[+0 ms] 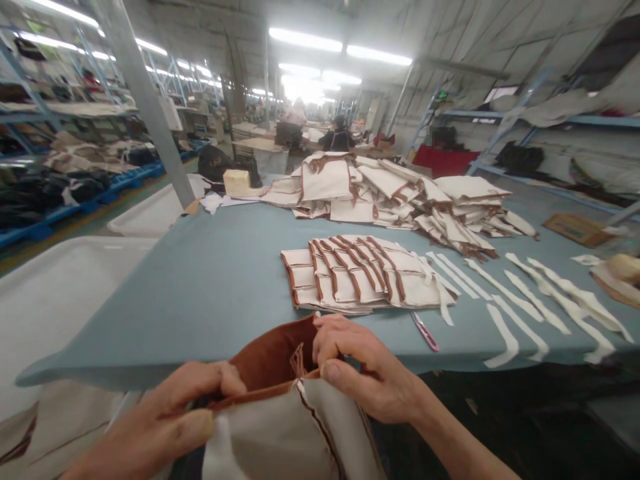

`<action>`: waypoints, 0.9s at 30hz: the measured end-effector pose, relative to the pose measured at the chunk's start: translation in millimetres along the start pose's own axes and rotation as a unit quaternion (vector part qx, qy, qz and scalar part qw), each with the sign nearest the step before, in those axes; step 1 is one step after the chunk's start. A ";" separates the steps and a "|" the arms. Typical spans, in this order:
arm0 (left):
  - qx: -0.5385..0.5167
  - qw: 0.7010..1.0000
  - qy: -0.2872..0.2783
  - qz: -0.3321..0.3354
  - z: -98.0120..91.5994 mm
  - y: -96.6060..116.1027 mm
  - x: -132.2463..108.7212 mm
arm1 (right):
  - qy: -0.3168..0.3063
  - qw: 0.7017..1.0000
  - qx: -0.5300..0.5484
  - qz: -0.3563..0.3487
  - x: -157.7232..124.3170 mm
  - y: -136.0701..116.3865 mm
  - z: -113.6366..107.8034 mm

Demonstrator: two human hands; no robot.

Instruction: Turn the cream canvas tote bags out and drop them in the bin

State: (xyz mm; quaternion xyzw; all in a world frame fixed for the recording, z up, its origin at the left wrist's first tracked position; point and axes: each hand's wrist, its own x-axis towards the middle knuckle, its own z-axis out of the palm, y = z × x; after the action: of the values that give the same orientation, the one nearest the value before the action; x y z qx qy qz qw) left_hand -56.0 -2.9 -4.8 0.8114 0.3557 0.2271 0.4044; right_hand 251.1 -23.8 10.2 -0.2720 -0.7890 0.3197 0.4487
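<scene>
Left fingers [205,379]: grasping the bag [265,430] by its rim!
Right fingers [345,339]: pinching that rim, further right.
Table [175,293]: stacked pieces [345,277] ahead, pink tool [425,332] just beside.

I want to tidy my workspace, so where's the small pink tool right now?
In the head view, right of centre, the pink tool lies near the front edge of the blue-grey table, beyond the right hand, just in front of the overlapping cream pieces.

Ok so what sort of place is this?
Probably a sewing workshop, perhaps a factory: a brown-lined piece is being held open, a pile of cream pieces and loose strips lie on the table, and tube lights run overhead.
</scene>
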 end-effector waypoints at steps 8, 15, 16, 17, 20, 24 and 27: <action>0.010 0.998 0.012 0.053 16.6 41.5 41.8 | -0.001 0.978 0.132 0.165 0.3 7.1 3.0; 0.012 0.997 -0.066 0.045 17.5 68.0 48.4 | -0.002 0.979 0.124 0.162 3.0 15.5 11.3; 0.011 0.996 -0.072 0.044 16.8 68.4 47.8 | -0.004 0.982 0.108 0.158 3.2 17.3 12.4; 0.013 0.996 -0.076 0.042 16.4 67.9 47.0 | -0.006 0.984 0.089 0.153 3.3 18.9 13.6; 0.017 0.996 -0.076 0.034 17.5 63.5 43.4 | 0.001 0.993 0.032 0.115 3.0 21.0 17.6; 0.022 0.997 -0.065 0.025 22.6 60.7 39.1 | 0.036 0.999 -0.001 0.029 1.4 17.7 23.0; 0.031 0.998 -0.052 0.023 26.0 61.6 37.5 | 0.043 0.999 -0.007 0.025 -0.4 16.0 24.8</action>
State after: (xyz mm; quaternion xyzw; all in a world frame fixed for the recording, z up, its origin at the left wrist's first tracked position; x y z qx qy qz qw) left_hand 9.5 -13.1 33.8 0.8420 0.3224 0.1824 0.3923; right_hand 231.6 -20.2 -11.8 -0.3081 -0.7639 0.3136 0.4724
